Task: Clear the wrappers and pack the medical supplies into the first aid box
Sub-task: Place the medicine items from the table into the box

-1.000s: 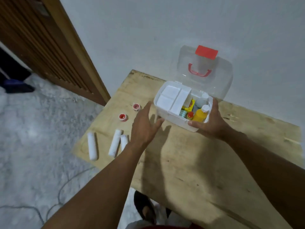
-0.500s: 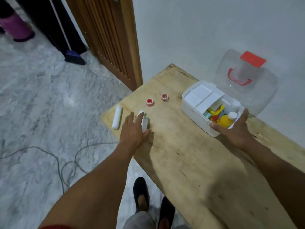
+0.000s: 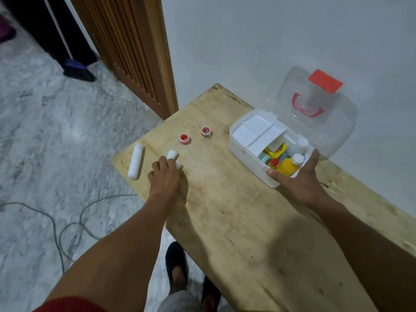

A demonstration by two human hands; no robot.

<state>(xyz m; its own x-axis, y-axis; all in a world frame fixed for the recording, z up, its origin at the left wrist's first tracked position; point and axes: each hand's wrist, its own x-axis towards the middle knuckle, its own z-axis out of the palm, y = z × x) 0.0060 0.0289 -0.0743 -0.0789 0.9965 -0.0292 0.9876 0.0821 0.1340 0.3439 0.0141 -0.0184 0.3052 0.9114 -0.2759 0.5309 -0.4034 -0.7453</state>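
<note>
Holding two things at once: your left hand [image 3: 165, 179] sits palm-down near the left end of the table [image 3: 236, 221], fingers curled over two white rolls [image 3: 172, 154] that lie side by side, thumb tucked against the nearer one. Only the far ends of those rolls show past your fingertips; their long axes run away from you, tipped slightly to the right. Whether they are off the wood, cannot tell. A third roll [image 3: 135, 161] lies loose just to the left of your hand, apart from it, flat on the table, its long axis also pointing away from you with the far end leaning a little right. Beyond the hand, two small red-and-white caps [image 3: 185, 139] stand apart from each other, between the rolls and the first aid box [image 3: 249, 161]. Your right hand [image 3: 299, 180] grips the near right corner of that box: thumb hooked over the front rim, fingers wrapped up the right side. Box is white, long axis running far-left to near-right, set close to the wall [image 3: 270, 41]. Its clear lid [image 3: 319, 131] stands open, leaning back toward the wall, red latch [image 3: 325, 81] uppermost, red handle [image 3: 307, 107] below it. Inside: a white tray [image 3: 255, 134] fills the left half; the right half holds a yellow bottle [image 3: 287, 168] with a white cap, a small red-topped bottle [image 3: 273, 163] beside it, and other bits too crowded to name.
</note>
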